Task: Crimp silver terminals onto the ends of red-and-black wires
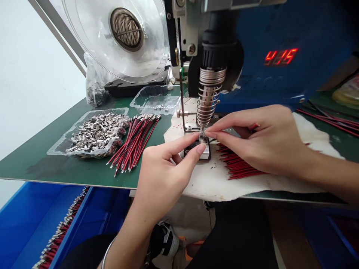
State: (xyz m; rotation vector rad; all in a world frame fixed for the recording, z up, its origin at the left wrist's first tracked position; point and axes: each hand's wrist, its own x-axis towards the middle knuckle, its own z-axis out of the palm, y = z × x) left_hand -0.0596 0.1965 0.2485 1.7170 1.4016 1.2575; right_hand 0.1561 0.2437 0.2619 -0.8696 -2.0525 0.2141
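Note:
Under the soldering machine's spring-wrapped iron (206, 97), both hands meet at a small fixture (206, 154). My left hand (165, 168) comes in from the left, thumb and forefinger curled toward each other at a tiny shiny metal part; what lies between the tips is too small to tell. My right hand (266, 140) pinches at the same spot from the right. A bit of red wire (254, 126) shows within its curled fingers, its other end hidden. Below that hand lies a bundle of red and black wires (238, 164) on a white cloth (213, 186).
Left on the green table (42, 164) stand a clear tray of metal connectors (95, 132), a bundle of red-black wires (134, 144) and another clear tray (155, 101). A large clear reel (84, 22) stands behind. The blue machine (269, 82) displays 415. Blue bins (103, 209) sit below the edge.

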